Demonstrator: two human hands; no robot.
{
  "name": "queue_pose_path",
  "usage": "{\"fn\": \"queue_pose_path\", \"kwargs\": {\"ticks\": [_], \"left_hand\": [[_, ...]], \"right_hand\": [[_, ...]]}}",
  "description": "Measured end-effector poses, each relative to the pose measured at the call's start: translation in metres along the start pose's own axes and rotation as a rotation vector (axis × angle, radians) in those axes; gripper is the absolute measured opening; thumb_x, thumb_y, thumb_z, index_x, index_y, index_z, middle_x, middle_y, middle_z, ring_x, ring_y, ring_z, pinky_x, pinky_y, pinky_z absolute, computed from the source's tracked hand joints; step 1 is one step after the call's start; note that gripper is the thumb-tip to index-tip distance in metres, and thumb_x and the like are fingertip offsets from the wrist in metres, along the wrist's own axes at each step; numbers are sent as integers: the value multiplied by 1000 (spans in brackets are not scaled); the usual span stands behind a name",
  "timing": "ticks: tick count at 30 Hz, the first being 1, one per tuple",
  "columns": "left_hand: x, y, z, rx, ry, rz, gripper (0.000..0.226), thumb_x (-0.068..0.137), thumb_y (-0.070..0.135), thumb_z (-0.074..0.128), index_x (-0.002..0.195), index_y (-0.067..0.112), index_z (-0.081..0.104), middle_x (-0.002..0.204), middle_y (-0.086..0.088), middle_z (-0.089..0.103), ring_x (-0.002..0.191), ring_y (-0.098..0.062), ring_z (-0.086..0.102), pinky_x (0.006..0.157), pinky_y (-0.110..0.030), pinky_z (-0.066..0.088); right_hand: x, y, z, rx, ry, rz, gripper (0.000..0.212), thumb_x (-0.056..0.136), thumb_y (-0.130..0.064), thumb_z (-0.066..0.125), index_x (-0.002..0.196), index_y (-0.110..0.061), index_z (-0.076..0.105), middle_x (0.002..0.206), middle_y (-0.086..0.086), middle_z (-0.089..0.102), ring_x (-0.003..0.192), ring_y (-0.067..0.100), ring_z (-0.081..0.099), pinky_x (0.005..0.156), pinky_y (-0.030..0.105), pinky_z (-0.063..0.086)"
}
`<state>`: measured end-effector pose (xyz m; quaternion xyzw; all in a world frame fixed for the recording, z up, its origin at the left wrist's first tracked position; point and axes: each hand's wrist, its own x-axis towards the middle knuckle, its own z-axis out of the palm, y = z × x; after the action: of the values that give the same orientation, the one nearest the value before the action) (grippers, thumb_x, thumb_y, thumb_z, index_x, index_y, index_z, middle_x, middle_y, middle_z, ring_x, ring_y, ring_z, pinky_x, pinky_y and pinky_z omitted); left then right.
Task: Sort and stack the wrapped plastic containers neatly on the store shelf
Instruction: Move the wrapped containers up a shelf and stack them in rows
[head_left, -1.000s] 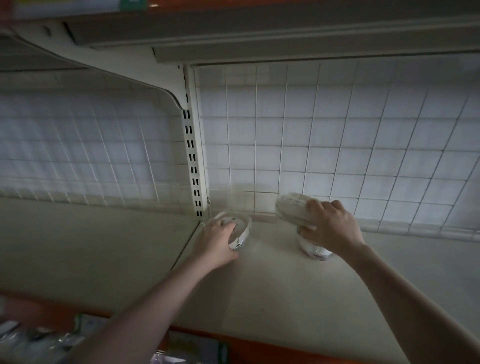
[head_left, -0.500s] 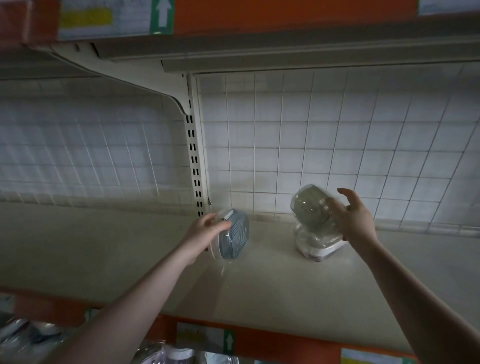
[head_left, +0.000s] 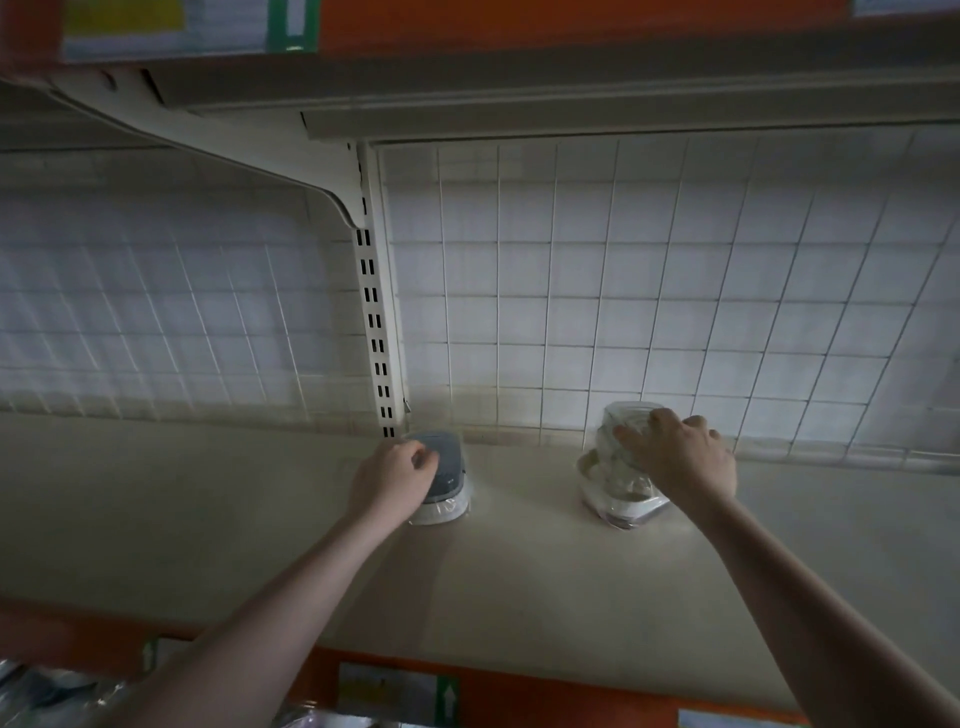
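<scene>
While hands (head_left: 675, 457) grip, containers (head_left: 621, 483) sit beneath.

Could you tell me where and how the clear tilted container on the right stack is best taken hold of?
Probably from above, fingers across its rounded wall. The clear container leans tilted on the white one below, grid panel close behind, and the right hand already grips it that way.
</scene>
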<state>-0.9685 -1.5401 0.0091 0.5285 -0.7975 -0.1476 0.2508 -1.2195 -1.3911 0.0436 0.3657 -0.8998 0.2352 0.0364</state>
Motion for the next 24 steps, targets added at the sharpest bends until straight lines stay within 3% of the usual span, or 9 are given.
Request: {"fn": "queue_pose_path", "kwargs": {"ticks": [3, 6, 11, 16, 19, 24], "left_hand": [[4, 11, 13, 108, -84, -89, 63, 82, 68, 47, 114, 15, 58, 121, -9, 52, 108, -28, 54, 86, -34, 46], [4, 22, 18, 159, -111, -155, 77, 75, 71, 52, 129, 17, 47, 133, -13, 43, 118, -31, 48, 89, -35, 42], [-3, 30, 13, 115, -144, -208, 64, 76, 57, 57, 126, 19, 43, 133, -15, 42, 121, -33, 43, 89, -34, 38], [-27, 33, -2, -48, -152, -134, 53, 82, 36, 60, 129, 17, 45, 129, -9, 49, 117, -28, 47, 83, -25, 37], [-41, 26, -11, -47, -101, -85, 47, 77, 41, 62, 117, 20, 51, 119, -4, 56, 107, -25, 52, 77, -27, 41], [-55, 11, -33, -48, -2, 4, 56, 73, 50, 63, 122, 27, 49, 125, -4, 51, 113, -27, 50, 88, -32, 43]], "right_hand": [[-1, -2, 0, -24, -38, -10, 68, 78, -70, 47, 125, -21, 48, 118, 13, 49, 113, 33, 45, 93, 41, 37], [-2, -2, -2, -46, -70, -14, 68, 76, -65, 54, 127, -22, 44, 120, 12, 46, 115, 33, 43, 93, 41, 37], [-13, -3, -2, 6, -46, 2, 60, 78, -59, 57, 127, -25, 46, 119, 12, 45, 114, 33, 42, 90, 39, 37], [-35, -9, -3, 42, -10, -9, 60, 78, -57, 59, 131, -32, 46, 120, 10, 47, 114, 30, 43, 93, 37, 37], [-52, -19, -6, 54, 22, -16, 58, 78, -55, 60, 129, -32, 49, 120, 10, 48, 113, 29, 45, 92, 36, 36], [-86, -36, -11, 79, 98, -22, 55, 77, -54, 59, 126, -32, 51, 118, 10, 49, 111, 30, 45, 93, 37, 37]]}}
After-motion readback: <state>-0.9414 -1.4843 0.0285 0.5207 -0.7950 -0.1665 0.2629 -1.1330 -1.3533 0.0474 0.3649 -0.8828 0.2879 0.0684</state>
